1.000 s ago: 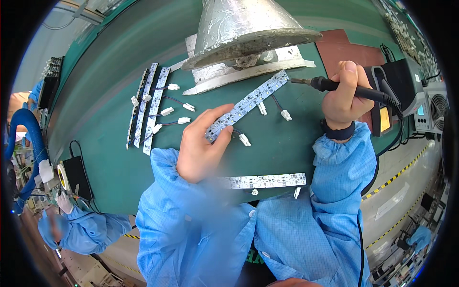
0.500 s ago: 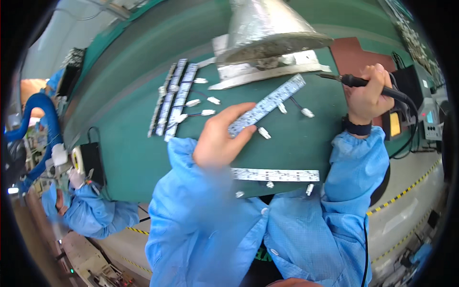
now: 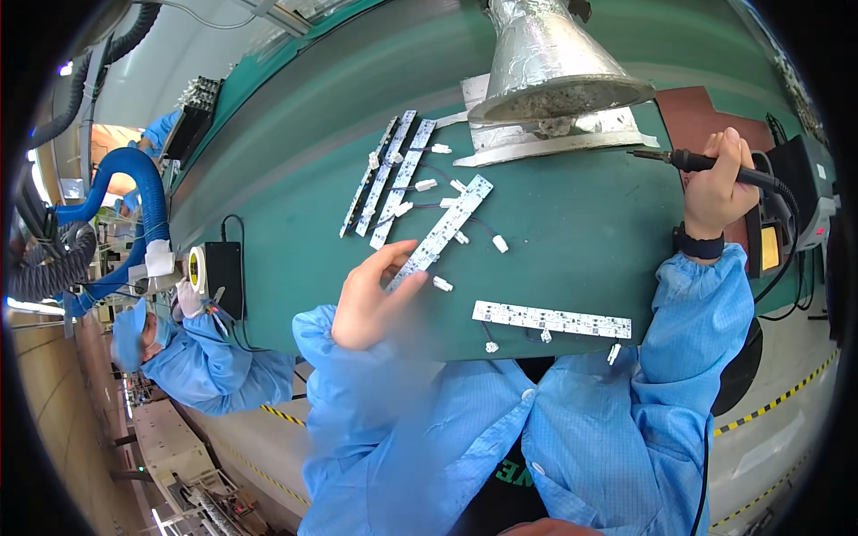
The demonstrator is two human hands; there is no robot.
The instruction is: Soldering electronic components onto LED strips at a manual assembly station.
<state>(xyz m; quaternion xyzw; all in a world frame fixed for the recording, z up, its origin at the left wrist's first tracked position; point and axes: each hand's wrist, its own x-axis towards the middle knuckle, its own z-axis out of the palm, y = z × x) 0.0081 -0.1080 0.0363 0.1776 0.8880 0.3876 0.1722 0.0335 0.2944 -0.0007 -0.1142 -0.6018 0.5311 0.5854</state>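
My left hand (image 3: 371, 299) grips the near end of a long, narrow circuit board strip (image 3: 444, 228) between thumb and fingers. The strip lies slanted, with short leads ending in white plugs beside it. Just beyond it, several similar board strips (image 3: 391, 183) lie side by side at a slant, their white connectors (image 3: 425, 185) pointing right. In my closed right hand (image 3: 719, 192) is a soldering iron (image 3: 706, 163), its tip aimed left above the mat. One more board strip (image 3: 552, 320) lies near the front edge, with small white plugs on its near side.
A foil-wrapped fume hood cone (image 3: 559, 67) stands at the back. On the right are a reddish-brown mat (image 3: 706, 116), a yellow sponge (image 3: 769, 247) and a soldering station (image 3: 809, 183). A co-worker (image 3: 201, 353) in blue sits at the left, near a blue hose (image 3: 125, 161).
My left hand has carried the board strip leftward, closer to the row of strips. My right hand keeps hold of the soldering iron. The whole view has turned left.
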